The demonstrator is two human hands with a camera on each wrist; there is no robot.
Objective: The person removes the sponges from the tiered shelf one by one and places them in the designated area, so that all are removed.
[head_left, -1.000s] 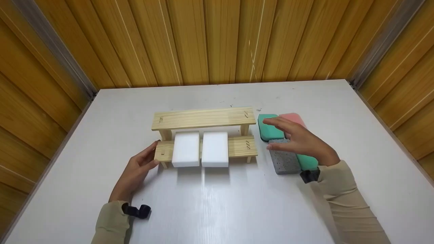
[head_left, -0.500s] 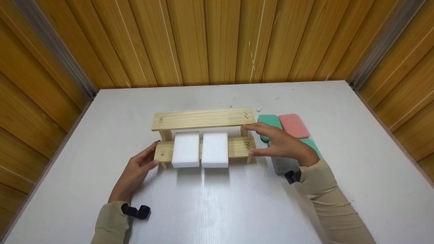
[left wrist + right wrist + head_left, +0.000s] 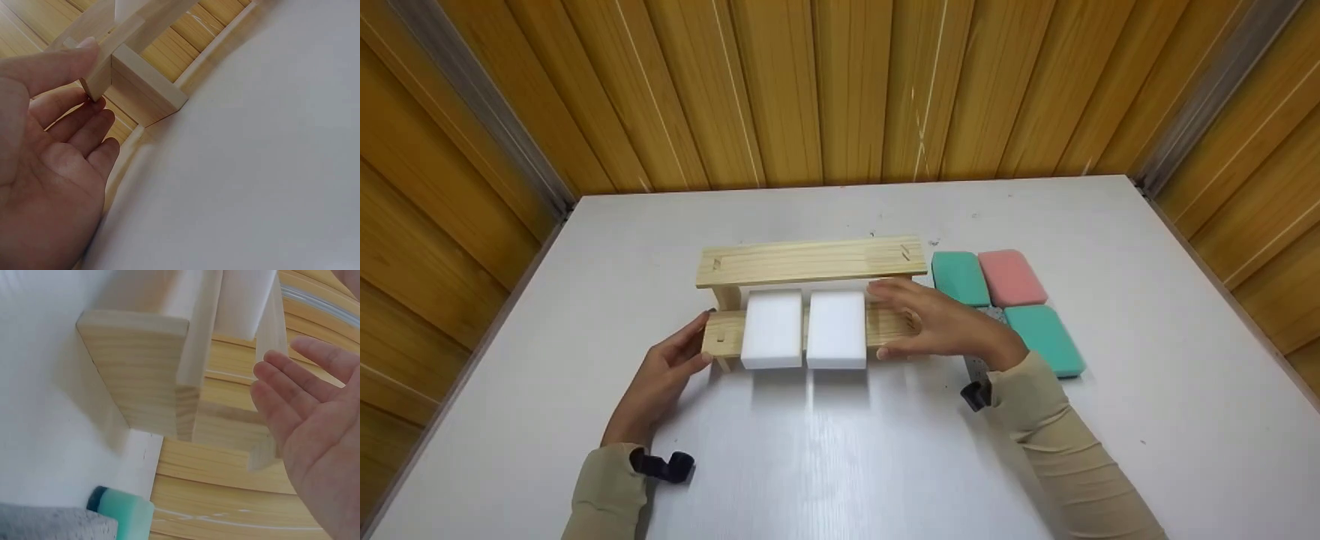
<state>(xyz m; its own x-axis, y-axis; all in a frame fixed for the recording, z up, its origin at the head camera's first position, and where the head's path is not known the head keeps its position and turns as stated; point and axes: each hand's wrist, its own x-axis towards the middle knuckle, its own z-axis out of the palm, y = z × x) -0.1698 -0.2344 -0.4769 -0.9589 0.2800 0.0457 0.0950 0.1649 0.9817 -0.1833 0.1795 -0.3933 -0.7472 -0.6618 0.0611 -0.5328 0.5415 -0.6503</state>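
A two-tier wooden stand (image 3: 810, 261) sits mid-table in the head view, its lower board in front of the higher one. Two white sponge blocks, a left block (image 3: 772, 330) and a right block (image 3: 837, 330), lie side by side across the lower board. My left hand (image 3: 652, 386) pinches that board's left end, thumb (image 3: 79, 56) on one side and fingers on the other. Over the right end hovers my right hand (image 3: 952, 328), thumb and fingers spread close to the right white block. The right wrist view shows its fingers (image 3: 287, 385) extended, holding nothing.
Right of the stand lie a green sponge (image 3: 960, 277), a pink sponge (image 3: 1011, 277) and another green sponge (image 3: 1044, 339). A grey speckled block (image 3: 976, 369) is mostly hidden under my right arm. Wood-patterned walls (image 3: 847, 90) surround the white table (image 3: 810, 465).
My right hand has moved left from above the sponges to the stand's right end, uncovering the pink and green sponges. My left hand keeps its hold on the board.
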